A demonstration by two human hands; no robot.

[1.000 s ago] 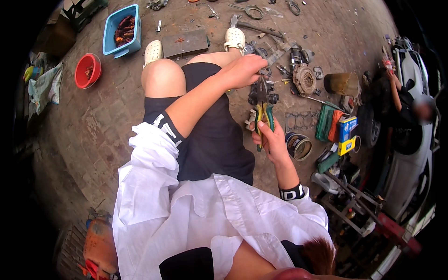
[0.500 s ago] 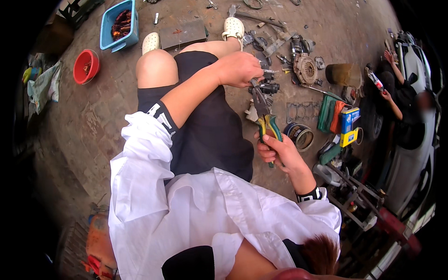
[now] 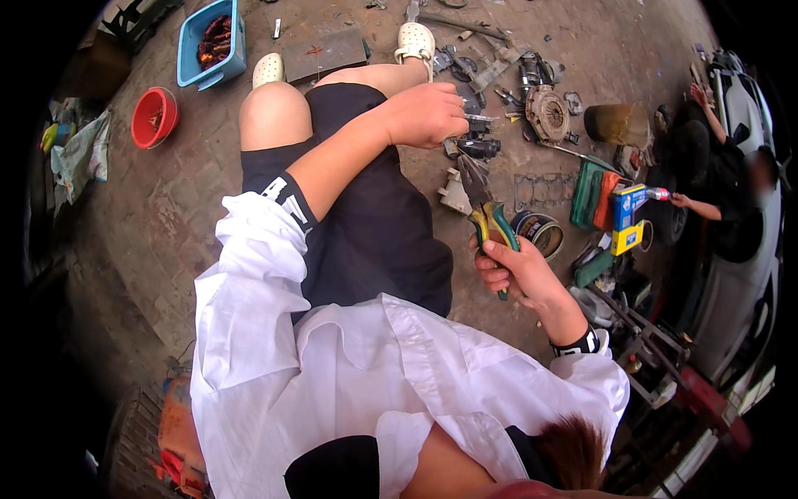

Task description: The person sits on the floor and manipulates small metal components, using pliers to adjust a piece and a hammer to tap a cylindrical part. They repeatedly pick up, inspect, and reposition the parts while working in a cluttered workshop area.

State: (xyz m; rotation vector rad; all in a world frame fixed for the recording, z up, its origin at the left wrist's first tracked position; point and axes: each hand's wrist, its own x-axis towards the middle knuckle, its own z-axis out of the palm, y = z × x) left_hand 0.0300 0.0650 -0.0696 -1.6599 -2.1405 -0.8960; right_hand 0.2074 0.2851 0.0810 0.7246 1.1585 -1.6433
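My right hand (image 3: 517, 270) is wrapped round the green and yellow handles of a pair of pliers (image 3: 497, 226). The pliers' metal jaws point up and away, toward my left hand (image 3: 426, 114). That hand is closed, knuckles up, above the ground beyond my dark shorts. Its fingertips curl down out of sight, so what they hold cannot be made out. Just below those fingers, dark and grey metal parts (image 3: 480, 148) lie on the ground near the jaw tips. A pale housing-like piece (image 3: 455, 193) lies beside the jaws.
A round clutch-like disc (image 3: 547, 115), a flat gasket (image 3: 544, 191), an open tin (image 3: 539, 234) and a blue and yellow box (image 3: 628, 218) lie to the right. A hammer (image 3: 459, 25) lies beyond. At left are a blue tub (image 3: 188, 54) and red bowl (image 3: 143, 125). Another person (image 3: 731, 175) sits far right.
My right hand and the pliers have moved right and slightly nearer me, away from my left hand. The other person's hand has lowered a bottle-like object toward the box.
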